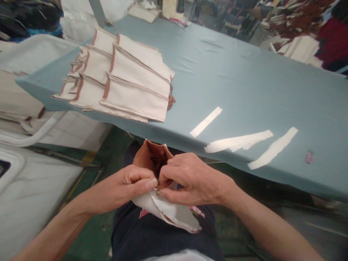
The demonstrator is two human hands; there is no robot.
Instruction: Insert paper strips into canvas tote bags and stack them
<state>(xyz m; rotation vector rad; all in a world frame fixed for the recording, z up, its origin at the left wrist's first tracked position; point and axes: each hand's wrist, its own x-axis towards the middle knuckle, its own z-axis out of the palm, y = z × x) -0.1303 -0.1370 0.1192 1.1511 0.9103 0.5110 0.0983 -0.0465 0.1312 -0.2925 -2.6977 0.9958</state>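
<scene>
At the counter's [244, 72] left end sits a stack of cream pouches [119, 78] w/ brown trim. They are fanned & overlapping, and the stack's front corner reaches the counter's near edge.

Below that edge, over the person's lap, the L hand [133, 183] comes in from the lower left. Its fingers [145, 183] are curled in, thumb pressed vs. forefinger, pinching the fabric pouch [152, 156] at its middle. The pouch is off the counter, held just under the near edge. Its brown upper part stands up & gapes open, while the cream lower part hangs down onto dark trousers.

The R hand [190, 177] meets the L hand right there, tips touching. Its fingers [165, 174] are bunched together, pinching the same brown fold, w/ lower fingers tucked under the cream part.

Further right, along the counter's near edge, a short white strip [206, 121] lies at a slant. Next to it is a small pile of white strips [239, 141], overlapping, w/ its left end at the edge. A longer white strip [273, 148] is just beside the pile, apart from it. Near the right end lies a small pink bit [309, 157], too small to tell what it is.
</scene>
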